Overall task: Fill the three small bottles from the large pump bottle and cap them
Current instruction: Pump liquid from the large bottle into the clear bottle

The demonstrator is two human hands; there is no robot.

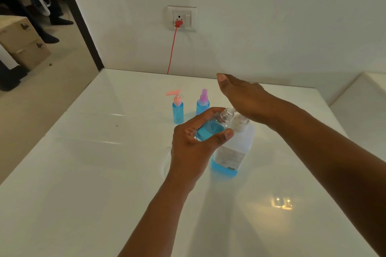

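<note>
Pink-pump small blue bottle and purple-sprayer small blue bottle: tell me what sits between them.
Nothing: in the head view only bare white tabletop shows between the pink-pump small blue bottle and the purple-sprayer small blue bottle.

- Large pump bottle (230, 152): clear, upright on the table, a band of blue liquid left at its bottom, a pale label on its side; its white pump head is largely hidden.
- Uncapped small bottle (211, 128): clear, partly filled with blue liquid, tilted with its threaded open neck right at the pump's spout.
- Pink-pump small bottle (178, 110): full of blue liquid, capped, upright (behind the others).
- Purple-sprayer small bottle (202, 104): blue-filled, capped, upright, just beside the pink one.
</note>
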